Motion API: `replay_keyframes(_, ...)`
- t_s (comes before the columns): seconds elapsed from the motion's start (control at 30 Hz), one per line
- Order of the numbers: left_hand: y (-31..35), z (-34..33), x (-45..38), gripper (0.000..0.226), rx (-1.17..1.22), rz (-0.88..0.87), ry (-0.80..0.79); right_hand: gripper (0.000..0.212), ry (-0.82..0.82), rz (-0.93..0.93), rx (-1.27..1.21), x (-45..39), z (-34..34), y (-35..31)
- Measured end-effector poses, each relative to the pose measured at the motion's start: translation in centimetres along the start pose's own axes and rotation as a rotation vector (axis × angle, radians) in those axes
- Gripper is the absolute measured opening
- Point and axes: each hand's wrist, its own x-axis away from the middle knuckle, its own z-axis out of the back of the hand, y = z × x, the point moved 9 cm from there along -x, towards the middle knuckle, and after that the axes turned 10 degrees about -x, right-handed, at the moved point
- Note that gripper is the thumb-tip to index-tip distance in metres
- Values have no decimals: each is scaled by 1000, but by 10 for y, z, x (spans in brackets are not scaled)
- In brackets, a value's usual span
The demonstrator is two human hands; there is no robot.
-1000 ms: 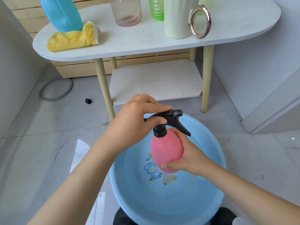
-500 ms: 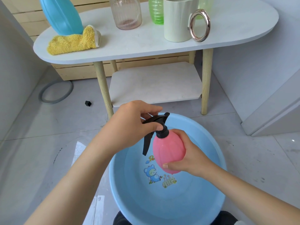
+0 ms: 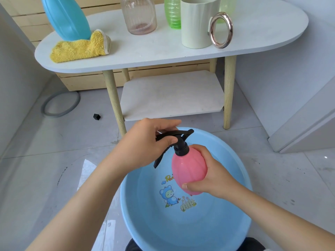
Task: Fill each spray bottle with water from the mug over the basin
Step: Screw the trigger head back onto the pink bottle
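Spray head turning, pink bottle over basin.
Right hand grips body; left hand pinches spray head: rotate squarely, bottle upright.

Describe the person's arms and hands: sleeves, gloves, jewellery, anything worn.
Both forearms are bare as far as the frame shows, with no sleeves in view. The left hand and right hand wear no gloves, and no rings, watch or bracelet show on fingers or wrists.

Over the blue basin, the right hand gripped the pink spray bottle while the left hand held its black trigger head; a pale mug stood on the surface.
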Motion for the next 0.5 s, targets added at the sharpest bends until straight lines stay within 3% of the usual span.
replay_keyframes(0.07, 4, -2, 0, 25, -173, 15, 6, 84, 35, 35, 25, -1, 2, -7)
replay_keyframes(0.17, 7, -6, -5, 28, -311, 39, -17, 85, 13, 47, 65, -5, -2, -13)
replay_keyframes(0.5, 7, -9, -9, 25, -182, -106, -69, 82, -175, -37, 138, -6, 0, -12)
